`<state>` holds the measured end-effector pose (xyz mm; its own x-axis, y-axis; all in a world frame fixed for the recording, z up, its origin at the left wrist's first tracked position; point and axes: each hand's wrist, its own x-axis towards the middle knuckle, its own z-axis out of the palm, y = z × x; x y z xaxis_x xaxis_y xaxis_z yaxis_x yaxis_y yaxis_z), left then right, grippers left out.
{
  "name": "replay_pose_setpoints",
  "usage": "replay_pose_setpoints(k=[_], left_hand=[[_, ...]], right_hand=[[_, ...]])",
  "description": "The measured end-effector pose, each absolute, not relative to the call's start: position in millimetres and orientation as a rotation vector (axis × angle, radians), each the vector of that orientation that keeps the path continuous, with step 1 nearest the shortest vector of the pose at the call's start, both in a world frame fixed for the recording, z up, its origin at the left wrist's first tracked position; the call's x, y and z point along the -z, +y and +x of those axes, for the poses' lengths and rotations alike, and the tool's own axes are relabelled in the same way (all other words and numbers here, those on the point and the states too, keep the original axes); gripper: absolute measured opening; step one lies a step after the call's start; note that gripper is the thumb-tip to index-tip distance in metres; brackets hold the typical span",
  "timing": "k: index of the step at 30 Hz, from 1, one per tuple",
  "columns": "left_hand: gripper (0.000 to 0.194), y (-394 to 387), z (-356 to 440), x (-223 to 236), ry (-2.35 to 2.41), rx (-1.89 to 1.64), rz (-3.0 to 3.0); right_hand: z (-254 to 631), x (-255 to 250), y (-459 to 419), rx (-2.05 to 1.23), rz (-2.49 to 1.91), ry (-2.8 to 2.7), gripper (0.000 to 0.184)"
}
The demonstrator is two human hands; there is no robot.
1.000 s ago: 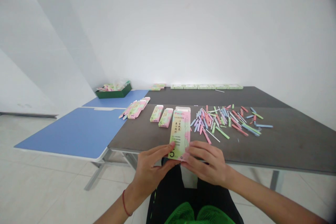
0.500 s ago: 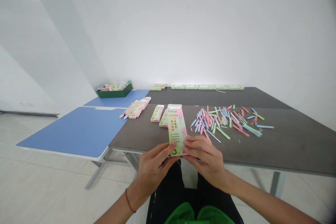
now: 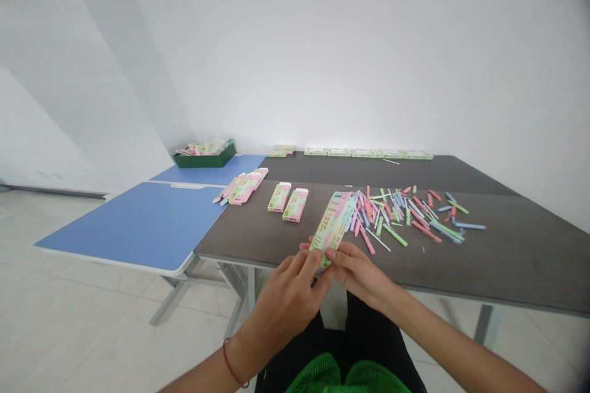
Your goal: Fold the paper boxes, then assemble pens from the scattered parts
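The left hand [image 3: 289, 299] and the right hand [image 3: 357, 274] together grasp a slim printed paperboard carton [image 3: 332, 230] at its lower end. The left hand's fingers curl over the near end, while the right hand's thumb and fingers close against the opposite side; neither hand is released. The carton is held just above the near edge of a dark tabletop [image 3: 516, 255], tilted with its far end leaning right, toward a scattered heap of pastel sticks [image 3: 399, 219].

**Handling assessment:** The carton is judged light and thin-walled. It should be reasonably stiff along its length, but liable to crease across its panels and at the end flaps. Its printed face appears smooth, so it may slip under a very light grip. The long side edges near the middle offer the safest hold.

Two similar cartons [image 3: 287, 201] lie side by side beyond the hands. Further left, a group of cartons [image 3: 243, 189] lies near the edge of a blue tabletop [image 3: 138, 227]. The sticks may be pens or chalk; the view is too coarse to tell. A row of pale green boxes [image 3: 369, 153] lines the far edge, and a green tray [image 3: 204, 162] sits at the back of the blue tabletop.
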<state>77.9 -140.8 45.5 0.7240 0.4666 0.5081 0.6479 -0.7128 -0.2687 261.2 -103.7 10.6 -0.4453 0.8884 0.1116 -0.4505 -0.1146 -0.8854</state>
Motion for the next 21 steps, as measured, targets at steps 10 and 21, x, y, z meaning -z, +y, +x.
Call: replay_pose_setpoints(k=[10,21], left_hand=[[0.034,-142.4,72.1,-43.5,-0.815,0.528,-2.528],[0.038,-127.3,56.3,-21.6,-0.926,0.704,-2.472]], right_hand=[[267.7,-2.6,-96.8,-1.916,-0.499,-1.102,0.044],[259.4,-3.5,-89.0,-1.707,-0.829,-1.207,0.048]])
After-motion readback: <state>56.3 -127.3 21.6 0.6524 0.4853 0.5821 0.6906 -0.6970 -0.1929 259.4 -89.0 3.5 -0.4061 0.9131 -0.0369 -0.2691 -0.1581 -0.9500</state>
